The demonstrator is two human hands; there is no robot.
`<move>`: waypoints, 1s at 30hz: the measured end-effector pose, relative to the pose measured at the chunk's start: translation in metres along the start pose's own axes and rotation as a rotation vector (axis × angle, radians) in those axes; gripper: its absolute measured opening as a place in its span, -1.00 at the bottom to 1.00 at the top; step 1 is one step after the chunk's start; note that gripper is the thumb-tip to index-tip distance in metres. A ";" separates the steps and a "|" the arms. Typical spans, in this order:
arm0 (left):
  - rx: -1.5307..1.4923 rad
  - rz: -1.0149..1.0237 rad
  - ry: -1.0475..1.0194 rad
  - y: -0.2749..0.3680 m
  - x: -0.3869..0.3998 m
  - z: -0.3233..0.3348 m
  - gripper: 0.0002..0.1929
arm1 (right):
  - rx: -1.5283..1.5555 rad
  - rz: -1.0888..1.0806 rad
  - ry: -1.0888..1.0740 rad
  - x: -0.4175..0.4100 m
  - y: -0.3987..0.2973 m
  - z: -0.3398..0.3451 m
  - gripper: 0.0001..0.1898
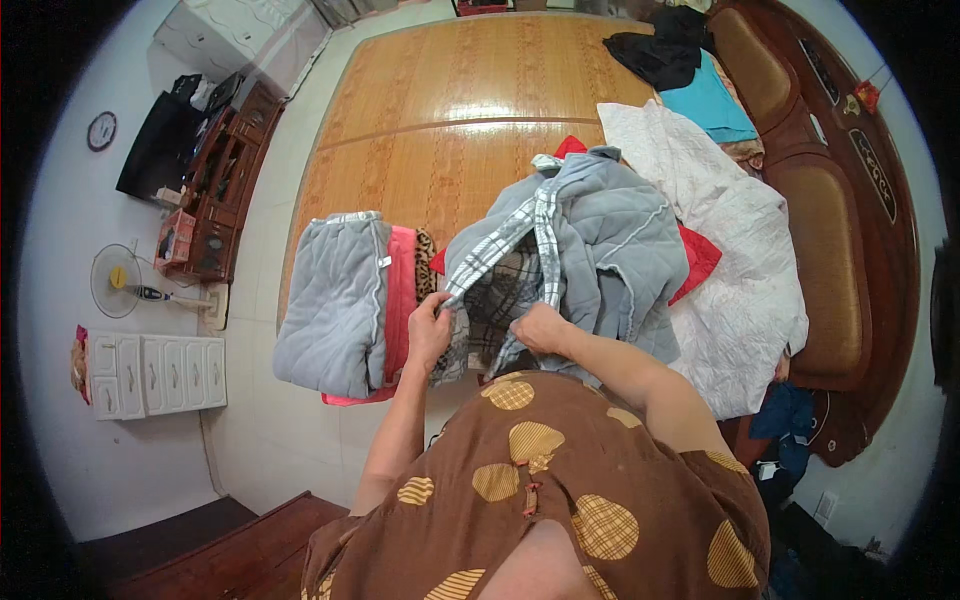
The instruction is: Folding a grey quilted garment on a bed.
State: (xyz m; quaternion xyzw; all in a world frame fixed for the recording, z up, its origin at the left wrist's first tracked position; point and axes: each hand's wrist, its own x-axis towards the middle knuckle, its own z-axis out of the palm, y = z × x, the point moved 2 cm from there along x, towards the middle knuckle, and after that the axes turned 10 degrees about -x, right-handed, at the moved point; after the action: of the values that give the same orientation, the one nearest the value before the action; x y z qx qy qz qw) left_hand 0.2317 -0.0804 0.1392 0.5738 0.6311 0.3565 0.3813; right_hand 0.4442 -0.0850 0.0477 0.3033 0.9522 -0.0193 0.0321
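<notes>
A grey quilted pyjama jacket (622, 217) with plaid trim lies spread on the bed before me, its front parted over a dark plaid lining. My left hand (430, 330) grips the lower end of one plaid front edge. Around the other front edge, close to my body, the fingers of my right hand (541, 328) are closed. Left of the jacket sits a folded grey quilted garment (334, 300) with a plaid waistband. Pink cloth (400, 300) and leopard-print cloth (425, 262) show beside it. Red fabric (696, 259) peeks out from under the jacket.
The bed (420, 97) has a wood-coloured mat. A white quilt (735, 277) lies along the padded headboard (814, 277), with turquoise cloth (709, 101) and black clothing (660, 56) farther off. Across the tiled floor stand a fan (116, 279), a white drawer cabinet (161, 375) and a television (161, 146).
</notes>
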 end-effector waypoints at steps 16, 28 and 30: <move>-1.057 -0.474 -0.244 0.007 0.014 -0.004 -0.78 | -0.249 -0.001 0.053 -0.014 0.056 -0.041 -0.88; -1.142 -0.640 -0.143 0.001 0.021 -0.001 -0.76 | -0.250 0.056 0.120 -0.019 0.088 -0.042 -0.85; -1.161 -0.669 -0.126 -0.020 0.025 -0.001 -0.73 | -0.254 0.054 0.213 -0.020 0.090 -0.041 -0.84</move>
State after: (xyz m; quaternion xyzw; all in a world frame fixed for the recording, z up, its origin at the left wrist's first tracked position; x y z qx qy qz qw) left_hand 0.2209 -0.0570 0.1201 0.0688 0.4574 0.4664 0.7540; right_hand 0.5104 -0.0211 0.0881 0.3227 0.9364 0.1343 -0.0305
